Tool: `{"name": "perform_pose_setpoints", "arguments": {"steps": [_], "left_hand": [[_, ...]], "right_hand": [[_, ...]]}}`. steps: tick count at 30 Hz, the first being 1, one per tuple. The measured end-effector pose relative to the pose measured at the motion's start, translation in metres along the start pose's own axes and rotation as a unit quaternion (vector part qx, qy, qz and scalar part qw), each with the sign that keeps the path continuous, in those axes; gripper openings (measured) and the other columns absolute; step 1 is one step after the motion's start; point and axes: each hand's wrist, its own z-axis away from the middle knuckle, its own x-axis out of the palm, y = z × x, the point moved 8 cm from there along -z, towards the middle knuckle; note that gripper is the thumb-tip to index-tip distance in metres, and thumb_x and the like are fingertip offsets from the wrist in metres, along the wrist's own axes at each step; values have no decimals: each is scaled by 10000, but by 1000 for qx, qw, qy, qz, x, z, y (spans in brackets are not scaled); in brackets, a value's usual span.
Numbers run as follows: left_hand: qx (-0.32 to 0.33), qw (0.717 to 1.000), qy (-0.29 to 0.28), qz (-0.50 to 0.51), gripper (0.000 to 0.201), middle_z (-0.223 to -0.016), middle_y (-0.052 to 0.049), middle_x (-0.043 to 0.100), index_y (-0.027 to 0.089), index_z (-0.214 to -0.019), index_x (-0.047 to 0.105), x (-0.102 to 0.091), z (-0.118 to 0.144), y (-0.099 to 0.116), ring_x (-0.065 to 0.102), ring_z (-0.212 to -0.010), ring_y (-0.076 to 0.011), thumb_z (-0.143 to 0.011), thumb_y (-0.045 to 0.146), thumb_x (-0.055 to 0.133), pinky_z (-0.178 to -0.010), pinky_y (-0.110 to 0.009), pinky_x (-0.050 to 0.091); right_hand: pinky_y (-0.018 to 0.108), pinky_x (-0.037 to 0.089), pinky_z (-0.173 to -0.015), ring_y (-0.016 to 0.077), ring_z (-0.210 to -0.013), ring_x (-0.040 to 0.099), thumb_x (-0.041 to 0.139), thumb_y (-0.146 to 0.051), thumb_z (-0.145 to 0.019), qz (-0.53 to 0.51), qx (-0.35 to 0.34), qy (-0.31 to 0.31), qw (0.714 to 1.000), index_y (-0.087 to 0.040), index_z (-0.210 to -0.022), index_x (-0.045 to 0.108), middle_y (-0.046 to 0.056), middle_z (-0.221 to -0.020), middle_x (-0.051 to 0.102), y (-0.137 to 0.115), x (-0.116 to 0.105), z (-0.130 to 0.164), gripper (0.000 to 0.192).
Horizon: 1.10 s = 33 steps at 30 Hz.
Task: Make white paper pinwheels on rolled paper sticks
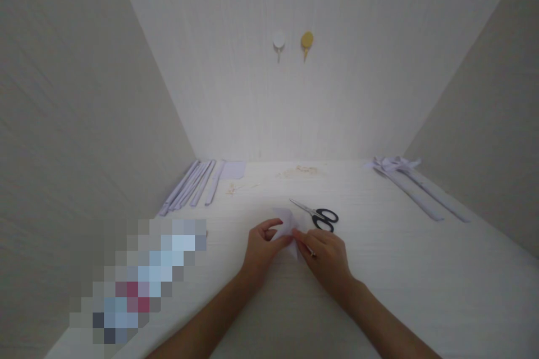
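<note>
Paper point(285, 219), thin and creased, sat between your two hands, over the table point(391, 269); whether it touched the surface, I could not tell. Your left hand point(261, 245) pinched it from one side, thumb at its middle and fingers curled near the far edge, likely to steady it. Your right hand point(326, 251) had its fingertips closed on that same middle part, nearly meeting your left thumb, probably so the folds could not slip loose. Scissors point(316, 215) lay just beyond your right hand, perhaps for an easy reach. Folded strips point(188, 186) lay side by side, well out to the left of your hands, near a flat sheet point(234, 170), seemingly to leave you room. What looked like rubber bands point(231, 189) lay beyond your left hand, and a bow point(392, 164) sat far to the right.
</note>
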Motion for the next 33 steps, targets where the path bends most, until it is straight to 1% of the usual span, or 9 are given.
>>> {"name": "perform_pose_setpoints", "arguments": {"steps": [6, 10, 15, 19, 22, 27, 30, 32, 33], "left_hand": [[1, 1000, 8, -12, 405, -547, -5, 618, 104, -873, 555, -3, -2, -2, 557, -486, -113, -498, 180, 691, -492, -201, 411], [7, 1000, 25, -16, 409, -563, -9, 622, 103, -875, 552, -7, -3, -1, 577, -534, -132, -501, 187, 692, -515, -211, 424], [10, 999, 33, 5, 417, -662, -31, 646, 117, -906, 540, -9, -3, 0, 595, -606, -147, -520, 186, 683, -560, -230, 450], [21, 999, 31, 7, 428, -675, -39, 643, 119, -924, 541, -10, -4, 1, 598, -643, -160, -530, 208, 683, -575, -235, 454], [18, 999, 39, 1, 413, -688, -43, 645, 125, -917, 542, -11, -4, 1, 599, -637, -157, -535, 198, 679, -581, -235, 453], [16, 999, 40, 2, 374, -672, -36, 648, 134, -885, 540, -10, -3, 1, 599, -599, -149, -539, 180, 672, -564, -230, 450], [10, 999, 36, 5, 358, -636, -27, 644, 137, -872, 534, -9, -3, 0, 594, -562, -144, -541, 174, 666, -545, -229, 447], [8, 999, 32, 13, 357, -631, -24, 641, 139, -875, 527, -9, -3, 0, 588, -539, -138, -544, 166, 659, -533, -228, 446], [5, 999, 28, 20, 359, -637, -24, 642, 142, -881, 523, -8, -3, -1, 585, -531, -137, -548, 163, 654, -527, -230, 446]], "right_hand": [[228, 300, -497, 107, -481, 463, 438, -146, -772, 40, -39, -19, 998, -170, -852, 642, 8, -495, 557, -5, 4, 1, 221], [231, 309, -513, 112, -513, 490, 426, -131, -762, 26, -37, -67, 997, -152, -930, 611, 17, -527, 572, -8, 10, 1, 251], [245, 325, -523, 136, -547, 513, 419, -105, -724, 16, -27, -123, 992, -135, -1067, 534, 32, -584, 600, -11, 17, 3, 363], [248, 338, -537, 149, -572, 526, 421, -86, -694, 19, 4, -155, 988, -151, -1113, 499, 35, -621, 615, -9, 22, 5, 431], [235, 349, -534, 142, -567, 530, 414, -96, -701, -24, 42, -165, 985, -170, -1120, 491, 29, -640, 620, -3, 23, 6, 433], [222, 371, -547, 128, -557, 527, 411, -94, -684, -106, 87, -154, 979, -166, -1093, 516, 31, -658, 621, 3, 21, 7, 429], [219, 366, -535, 116, -522, 498, 415, -97, -672, -145, 106, -149, 972, -167, -1066, 541, 22, -632, 602, 4, 20, 7, 420], [207, 347, -498, 101, -476, 454, 416, -110, -671, -185, 135, -141, 963, -167, -1020, 570, -3, -569, 554, 8, 20, 6, 386], [200, 330, -472, 94, -452, 423, 415, -121, -675, -210, 163, -128, 956, -163, -988, 584, -20, -528, 509, 13, 20, 5, 359]]}}
